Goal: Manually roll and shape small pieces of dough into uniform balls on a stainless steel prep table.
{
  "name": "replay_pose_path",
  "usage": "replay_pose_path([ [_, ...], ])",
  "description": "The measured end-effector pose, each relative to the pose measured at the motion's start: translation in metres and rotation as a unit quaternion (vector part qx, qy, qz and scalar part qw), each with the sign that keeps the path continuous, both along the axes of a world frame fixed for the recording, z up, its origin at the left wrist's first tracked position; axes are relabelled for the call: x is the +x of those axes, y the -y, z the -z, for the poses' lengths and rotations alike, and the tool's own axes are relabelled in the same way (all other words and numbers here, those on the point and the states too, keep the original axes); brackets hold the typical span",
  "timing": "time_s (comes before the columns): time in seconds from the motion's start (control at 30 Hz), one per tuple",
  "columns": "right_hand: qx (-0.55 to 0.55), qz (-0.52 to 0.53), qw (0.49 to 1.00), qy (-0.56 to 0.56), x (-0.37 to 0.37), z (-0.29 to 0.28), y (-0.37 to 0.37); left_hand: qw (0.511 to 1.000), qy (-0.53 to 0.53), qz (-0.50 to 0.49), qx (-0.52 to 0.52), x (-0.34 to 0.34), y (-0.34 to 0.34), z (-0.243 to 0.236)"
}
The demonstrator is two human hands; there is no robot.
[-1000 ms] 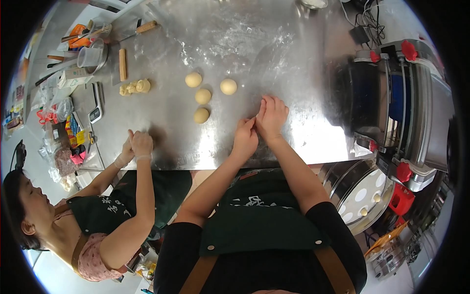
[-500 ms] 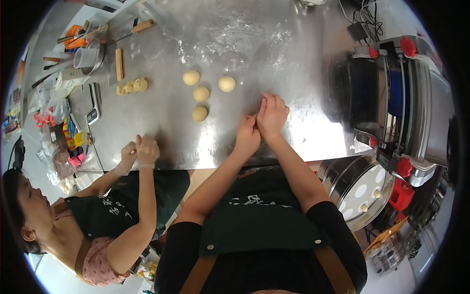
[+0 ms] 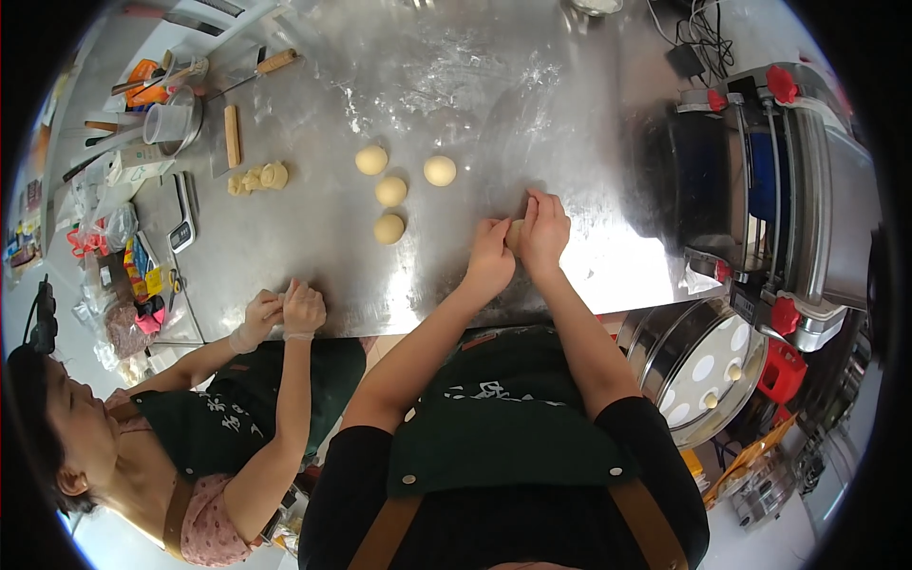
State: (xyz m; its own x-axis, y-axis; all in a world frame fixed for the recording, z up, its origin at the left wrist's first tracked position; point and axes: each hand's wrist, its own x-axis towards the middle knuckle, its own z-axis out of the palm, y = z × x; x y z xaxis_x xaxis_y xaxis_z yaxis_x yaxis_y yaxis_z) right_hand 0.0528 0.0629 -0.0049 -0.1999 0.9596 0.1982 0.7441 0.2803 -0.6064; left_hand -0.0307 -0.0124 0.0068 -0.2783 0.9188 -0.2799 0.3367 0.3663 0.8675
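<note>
Between my two hands is a piece of pale dough (image 3: 514,237), mostly covered by fingers, near the front edge of the steel table (image 3: 570,142). My left hand (image 3: 491,258) curls around its left side, fingertips pressing in. From the right, my right hand (image 3: 546,234) closes on the same piece with bent fingers. Farther off to the left lie several smooth dough balls: three in a rough column, the middle one (image 3: 390,191) among them, and one (image 3: 440,171) to their right.
At left, a co-worker's gloved hands (image 3: 285,312) are held together. Rough dough lumps (image 3: 258,179), a wooden-handled scraper (image 3: 232,138), a scale (image 3: 180,217) and scissors (image 3: 174,283) lie nearby. At right stand a metal machine (image 3: 807,209) and a round steamer (image 3: 698,370) holding small dough pieces.
My hands have parted slightly and moved a little right, so the dough between them now shows. The co-worker's hands have shifted right and nearer the table edge.
</note>
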Motion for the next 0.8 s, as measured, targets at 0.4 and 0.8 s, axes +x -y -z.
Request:
replay_pose_path([
  [0.4,0.049,0.067,0.996,-0.025,0.024,0.012,0.005,0.990,0.114,-0.076,0.021,0.016,0.005,0.006],
  [0.8,0.058,0.016,0.992,-0.114,0.005,-0.007,-0.021,0.984,0.152,-0.054,0.075,0.021,-0.003,-0.032],
])
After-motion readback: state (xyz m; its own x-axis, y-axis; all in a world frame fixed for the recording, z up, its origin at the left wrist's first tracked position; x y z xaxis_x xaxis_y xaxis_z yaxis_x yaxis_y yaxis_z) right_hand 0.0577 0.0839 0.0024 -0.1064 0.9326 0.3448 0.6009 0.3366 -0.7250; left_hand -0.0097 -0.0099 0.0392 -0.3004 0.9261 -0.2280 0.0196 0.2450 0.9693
